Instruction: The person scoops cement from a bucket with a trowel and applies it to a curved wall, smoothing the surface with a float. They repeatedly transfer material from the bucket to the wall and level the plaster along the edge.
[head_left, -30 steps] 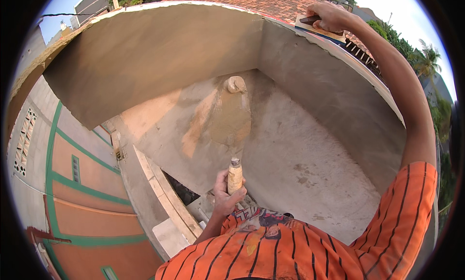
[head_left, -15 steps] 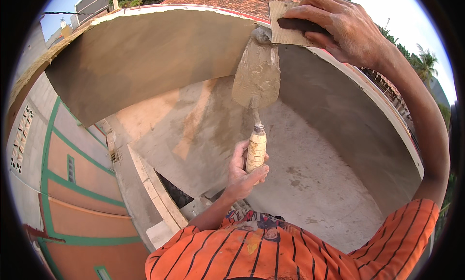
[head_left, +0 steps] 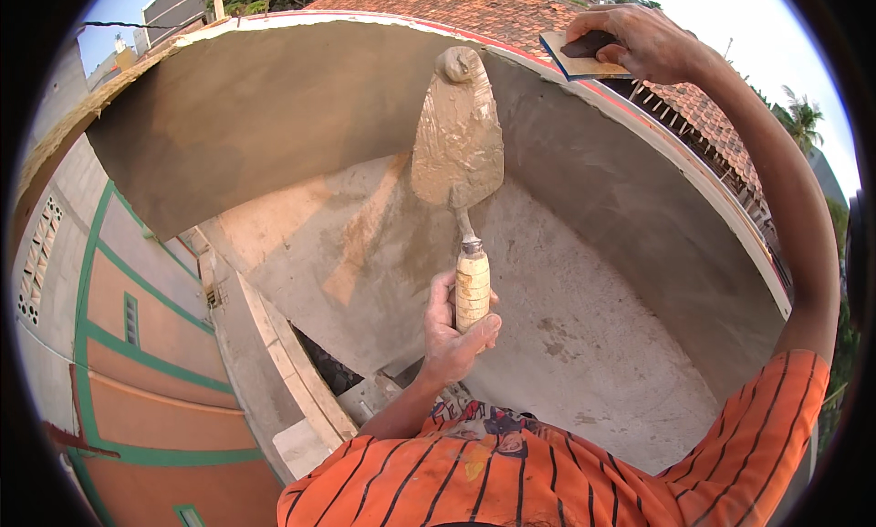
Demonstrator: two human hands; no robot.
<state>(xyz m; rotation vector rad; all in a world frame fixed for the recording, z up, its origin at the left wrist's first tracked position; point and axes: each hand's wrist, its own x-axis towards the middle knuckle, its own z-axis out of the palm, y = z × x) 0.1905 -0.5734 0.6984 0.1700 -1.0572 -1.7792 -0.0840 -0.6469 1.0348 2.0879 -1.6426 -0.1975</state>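
My left hand (head_left: 456, 340) is wrapped round the pale, ringed handle of a trowel (head_left: 459, 135). Its blade points away from me, coated with wet mortar, and a small lump of mortar (head_left: 456, 66) sits near the tip. Up at the right, my right hand (head_left: 652, 45) grips the dark handle of a flat plastering float (head_left: 584, 69), a tan plate with a blue edge. The float is raised near the top edge of the right-hand wall (head_left: 630, 198). Whether it touches that edge I cannot tell. The far wall (head_left: 274, 107) has a smooth grey-brown coat.
A narrow ledge (head_left: 297, 372) runs along the left beside a dark opening (head_left: 326, 358). Below it stands an orange and green building front (head_left: 164, 344). Beyond the walls lies a tiled roof (head_left: 456, 5). The concrete floor (head_left: 584, 344) carries some stains.
My right hand has moved the float right, away from the trowel's tip, and tilted it. The trowel has shifted slightly left and its blade now shows more mortar.
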